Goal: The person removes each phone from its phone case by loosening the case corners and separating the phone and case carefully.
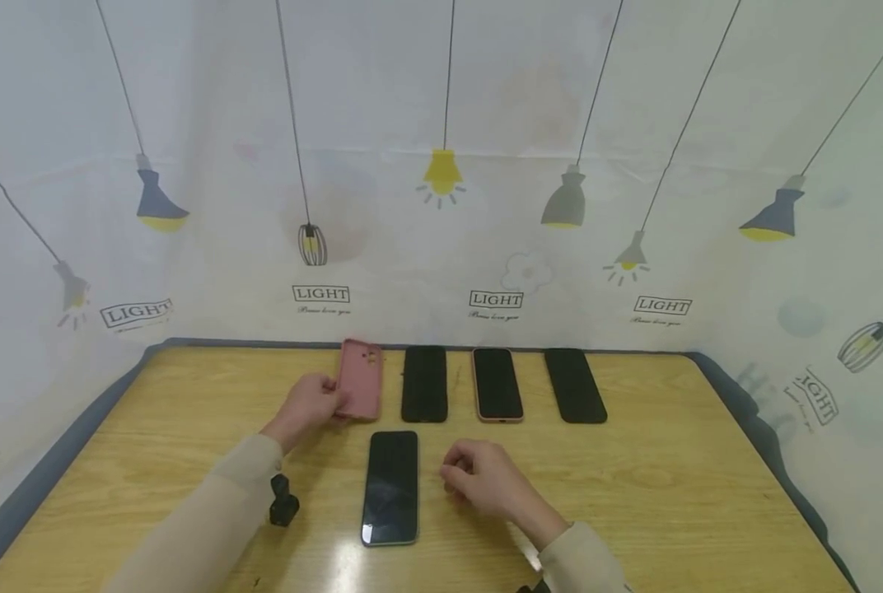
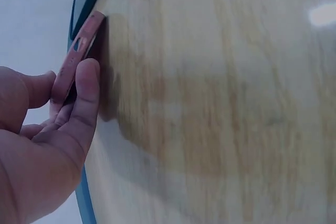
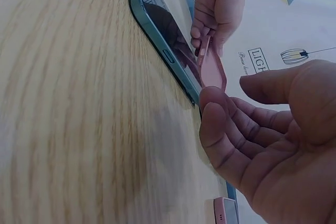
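Observation:
My left hand [image 1: 310, 408] pinches a pink phone case [image 1: 360, 379] by its near left edge, at the left end of a row near the table's back. In the left wrist view the case [image 2: 79, 51] is tilted up from the wood, thumb on one side and fingers on the other. A phone [image 1: 391, 486] with a dark screen and pale green edge lies nearer to me, between the hands. My right hand [image 1: 486, 478] hovers just right of it, fingers loosely curled around nothing. The right wrist view shows that phone [image 3: 163, 30] behind my fingertips.
To the right of the case lie a black phone-shaped item [image 1: 424, 383], a phone in a pink case [image 1: 497, 385] and another black phone-shaped item [image 1: 575, 385]. The wooden table [image 1: 671, 494] meets a cloth printed with lamps [image 1: 412, 272] along its back edge.

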`<action>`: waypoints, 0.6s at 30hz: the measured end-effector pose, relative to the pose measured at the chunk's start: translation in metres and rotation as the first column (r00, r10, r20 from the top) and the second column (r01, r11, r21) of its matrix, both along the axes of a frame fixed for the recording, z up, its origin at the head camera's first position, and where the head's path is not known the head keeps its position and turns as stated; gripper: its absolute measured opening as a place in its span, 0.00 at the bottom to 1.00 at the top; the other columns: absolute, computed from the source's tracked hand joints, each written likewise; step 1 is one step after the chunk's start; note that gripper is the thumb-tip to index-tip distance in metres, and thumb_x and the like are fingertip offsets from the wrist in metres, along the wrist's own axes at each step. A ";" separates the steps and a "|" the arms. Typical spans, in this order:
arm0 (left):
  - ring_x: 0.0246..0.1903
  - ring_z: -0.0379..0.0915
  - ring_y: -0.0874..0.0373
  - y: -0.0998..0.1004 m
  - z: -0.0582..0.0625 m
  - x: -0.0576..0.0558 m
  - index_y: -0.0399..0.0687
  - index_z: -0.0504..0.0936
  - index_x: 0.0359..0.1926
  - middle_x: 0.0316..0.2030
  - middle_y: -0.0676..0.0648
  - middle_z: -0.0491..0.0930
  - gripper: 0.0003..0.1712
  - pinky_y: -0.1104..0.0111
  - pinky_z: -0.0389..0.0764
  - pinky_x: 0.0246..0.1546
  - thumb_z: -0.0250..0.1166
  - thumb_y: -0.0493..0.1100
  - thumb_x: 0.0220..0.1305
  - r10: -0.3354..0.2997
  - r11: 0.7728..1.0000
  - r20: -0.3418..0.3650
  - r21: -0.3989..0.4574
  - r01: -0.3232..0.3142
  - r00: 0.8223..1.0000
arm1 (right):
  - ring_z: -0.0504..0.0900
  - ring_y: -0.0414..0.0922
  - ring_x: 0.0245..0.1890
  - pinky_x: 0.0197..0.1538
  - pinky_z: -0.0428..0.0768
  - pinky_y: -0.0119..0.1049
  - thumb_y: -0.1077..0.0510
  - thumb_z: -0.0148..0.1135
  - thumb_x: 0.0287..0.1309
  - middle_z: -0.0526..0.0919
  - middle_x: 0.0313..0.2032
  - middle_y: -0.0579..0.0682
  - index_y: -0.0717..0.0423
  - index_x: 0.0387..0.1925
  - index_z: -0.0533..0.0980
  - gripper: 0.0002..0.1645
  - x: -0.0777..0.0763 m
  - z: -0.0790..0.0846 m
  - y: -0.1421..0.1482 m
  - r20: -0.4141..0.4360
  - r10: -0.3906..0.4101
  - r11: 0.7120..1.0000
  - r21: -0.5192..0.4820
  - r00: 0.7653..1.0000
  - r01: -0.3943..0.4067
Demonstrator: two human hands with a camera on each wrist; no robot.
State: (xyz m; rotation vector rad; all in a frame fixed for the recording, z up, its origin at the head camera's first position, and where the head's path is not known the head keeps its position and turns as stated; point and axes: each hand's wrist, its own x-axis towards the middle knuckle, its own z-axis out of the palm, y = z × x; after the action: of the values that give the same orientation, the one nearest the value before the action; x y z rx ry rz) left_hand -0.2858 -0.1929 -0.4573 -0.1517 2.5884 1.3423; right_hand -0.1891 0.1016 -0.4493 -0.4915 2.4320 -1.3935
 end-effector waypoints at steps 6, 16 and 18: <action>0.23 0.75 0.56 -0.004 -0.003 -0.003 0.35 0.81 0.34 0.24 0.45 0.80 0.16 0.69 0.76 0.23 0.58 0.42 0.76 -0.034 0.973 -0.048 -0.229 0.022 0.998 | 0.83 0.47 0.25 0.25 0.78 0.30 0.64 0.61 0.71 0.83 0.26 0.51 0.62 0.36 0.80 0.06 0.000 -0.003 0.002 0.006 -0.015 1.000 0.007 1.000 0.015; 0.26 0.70 0.53 0.000 -0.007 -0.010 0.41 0.76 0.30 0.25 0.45 0.74 0.13 0.66 0.71 0.24 0.59 0.41 0.74 -0.078 0.928 -0.074 -0.369 0.046 0.994 | 0.80 0.42 0.22 0.23 0.77 0.29 0.64 0.60 0.71 0.83 0.25 0.49 0.63 0.36 0.80 0.06 0.003 -0.007 0.003 0.027 -0.014 1.000 -0.003 1.000 0.014; 0.27 0.71 0.52 0.001 -0.008 -0.010 0.40 0.76 0.30 0.26 0.45 0.75 0.13 0.66 0.71 0.25 0.59 0.40 0.74 -0.086 0.920 -0.081 -0.389 0.048 0.993 | 0.80 0.42 0.22 0.24 0.77 0.30 0.64 0.60 0.71 0.83 0.25 0.49 0.63 0.36 0.80 0.06 0.003 -0.007 0.004 0.034 -0.014 1.000 -0.009 0.999 0.015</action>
State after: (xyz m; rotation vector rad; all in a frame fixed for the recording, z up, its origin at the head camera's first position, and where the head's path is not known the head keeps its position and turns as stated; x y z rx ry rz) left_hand -0.2959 -0.1921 -0.4653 -0.0599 2.8843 0.8186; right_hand -0.1861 0.1052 -0.4565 -0.4495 2.4079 -1.4077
